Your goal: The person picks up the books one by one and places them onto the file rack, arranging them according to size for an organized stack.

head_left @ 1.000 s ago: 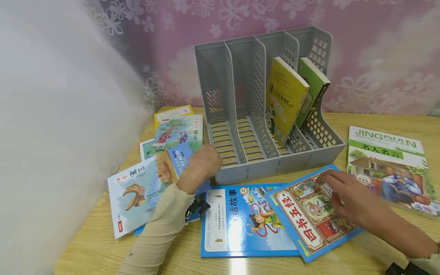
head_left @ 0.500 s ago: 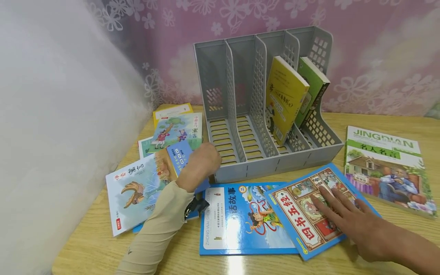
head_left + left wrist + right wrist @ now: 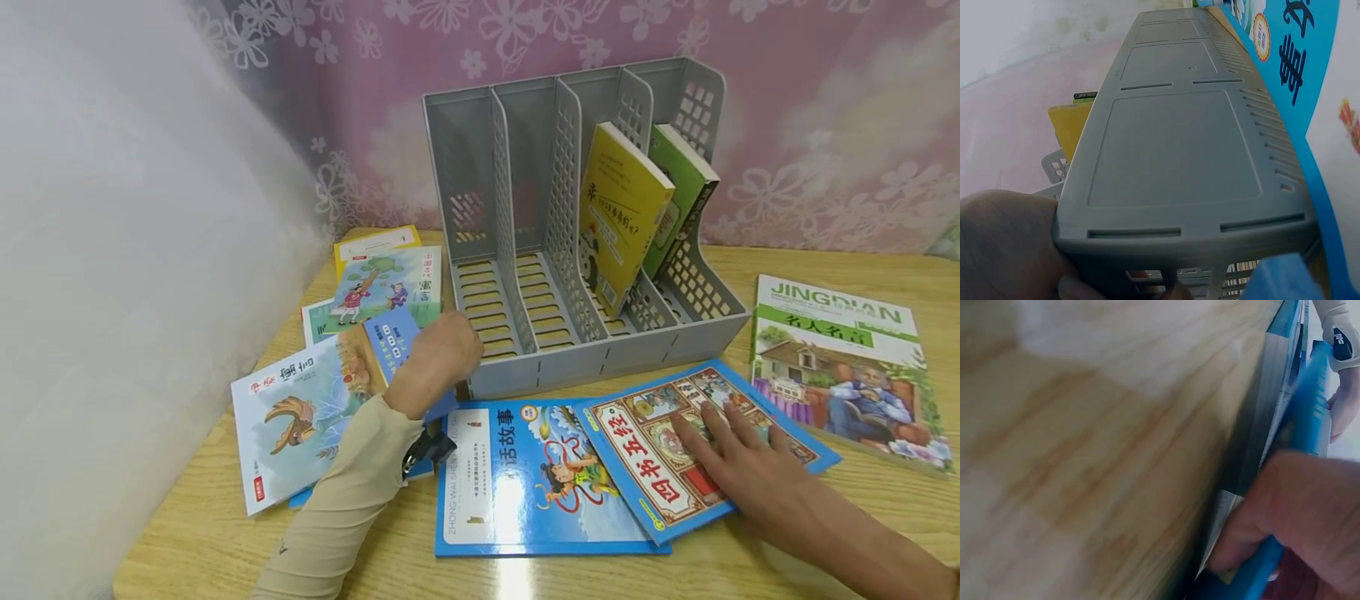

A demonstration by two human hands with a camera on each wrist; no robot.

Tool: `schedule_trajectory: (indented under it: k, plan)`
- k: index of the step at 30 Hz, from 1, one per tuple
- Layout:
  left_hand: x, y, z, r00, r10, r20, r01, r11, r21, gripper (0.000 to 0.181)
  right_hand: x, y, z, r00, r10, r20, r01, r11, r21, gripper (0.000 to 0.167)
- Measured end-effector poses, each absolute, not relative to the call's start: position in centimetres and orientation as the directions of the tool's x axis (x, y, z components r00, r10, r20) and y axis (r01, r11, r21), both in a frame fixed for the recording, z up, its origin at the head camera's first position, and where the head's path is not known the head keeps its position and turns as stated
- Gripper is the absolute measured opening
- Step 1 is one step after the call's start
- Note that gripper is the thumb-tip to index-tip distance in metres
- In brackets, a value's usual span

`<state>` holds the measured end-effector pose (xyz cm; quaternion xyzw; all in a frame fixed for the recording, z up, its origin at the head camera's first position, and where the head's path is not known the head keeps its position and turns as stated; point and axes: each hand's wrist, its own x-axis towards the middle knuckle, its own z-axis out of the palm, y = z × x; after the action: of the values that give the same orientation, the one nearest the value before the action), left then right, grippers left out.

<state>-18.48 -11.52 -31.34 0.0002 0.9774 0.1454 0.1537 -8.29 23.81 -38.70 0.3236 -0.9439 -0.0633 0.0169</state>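
Two hands are seen at work over a wooden table (image 3: 202,537), and one blue-bordered book (image 3: 647,446) is found under the right hand (image 3: 756,471). Its cover is printed with framed, colourful pictures on a reddish-brown ground, and a white title panel with large red characters is set along its left side. The book is placed aslant in front of the gray rack (image 3: 573,367), toward its right end, and its left corner is overlapped onto a second blue book (image 3: 540,483), on which a figure with red ribbons is shown.

By the right hand the blue-bordered book is grasped near its lower right edge: the fingers are spread apart and laid across the cover, while in the right wrist view the thumb is seen tucked round the blue edge. By the left hand (image 3: 438,358) the rack's front left corner is gripped; its fingers are curled, and fingertips are glimpsed through the slots in the left wrist view.

The rack is divided into four compartments. A yellow book (image 3: 622,221) is held leaning in the third from the left, and a green book (image 3: 681,196) in the fourth. To the right, a white-and-green book (image 3: 847,371) is laid flat; to the left, several picture books (image 3: 292,417) are overlapped.
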Motion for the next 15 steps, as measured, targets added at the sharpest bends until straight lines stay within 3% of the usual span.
schedule_trajectory:
  k: [2,5,8,9,11,12,14,15]
  plan:
    - [-18.4,-11.5,-31.3,-0.952,0.046,-0.301,-0.044,0.957,0.285,0.025,-8.5,23.6,-38.5,-0.780,-0.625,0.030,-0.613,0.773,0.166,0.102]
    - [-18.4,-11.5,-31.3,-0.953,0.048,-0.300,-0.040,0.959,0.281,0.026,-9.0,23.6,-38.2,-0.714,-0.684,0.146,-0.659,0.728,0.187,0.088]
    - [-18.4,-11.5,-31.2,-0.953,0.049,-0.298,-0.036,0.961,0.273,0.027,-9.5,23.8,-37.9,-0.610,-0.746,0.267,-0.716,0.663,0.219,0.033]
    - [-18.4,-11.5,-31.2,-0.953,0.048,-0.299,-0.038,0.961,0.274,0.027,-9.6,23.9,-37.9,-0.579,-0.759,0.299,-0.730,0.645,0.224,0.025]
    - [-18.5,-11.5,-31.2,-0.953,0.046,-0.299,-0.040,0.961,0.274,0.026,-9.7,23.9,-37.8,-0.549,-0.773,0.318,-0.744,0.625,0.236,0.051]
    - [-18.5,-11.5,-31.2,-0.953,0.045,-0.300,-0.040,0.961,0.273,0.025,-9.8,23.9,-37.8,-0.545,-0.776,0.318,-0.746,0.622,0.239,0.050]
    - [-18.5,-11.5,-31.3,-0.952,0.043,-0.302,-0.043,0.961,0.273,0.024,-9.7,23.9,-37.6,-0.553,-0.775,0.306,-0.744,0.625,0.237,0.023]
    - [-18.5,-11.5,-31.3,-0.952,0.041,-0.304,-0.045,0.961,0.272,0.024,-9.7,23.9,-37.5,-0.558,-0.773,0.301,-0.743,0.627,0.233,0.031]
